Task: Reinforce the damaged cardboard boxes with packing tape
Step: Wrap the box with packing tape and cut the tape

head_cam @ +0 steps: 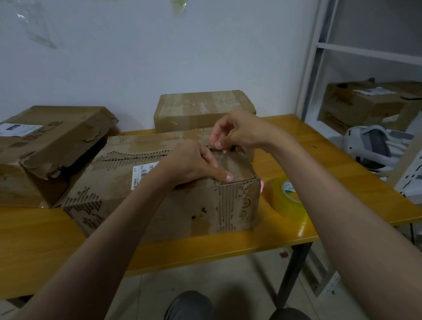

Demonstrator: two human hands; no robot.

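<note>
Pressing clear tape down with the left hand (195, 165) while the right hand (230, 134) pinches its free end, the person risks wrinkling tape across the torn brown cardboard box (135, 193) near the yellow wooden table's (31, 244) right front corner.

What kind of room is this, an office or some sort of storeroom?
Probably a small storeroom or parcel-packing room. Battered cardboard boxes sit on a plain wooden table, a roll of packing tape lies beside them, and a white metal shelving rack on the right holds another box.
</note>
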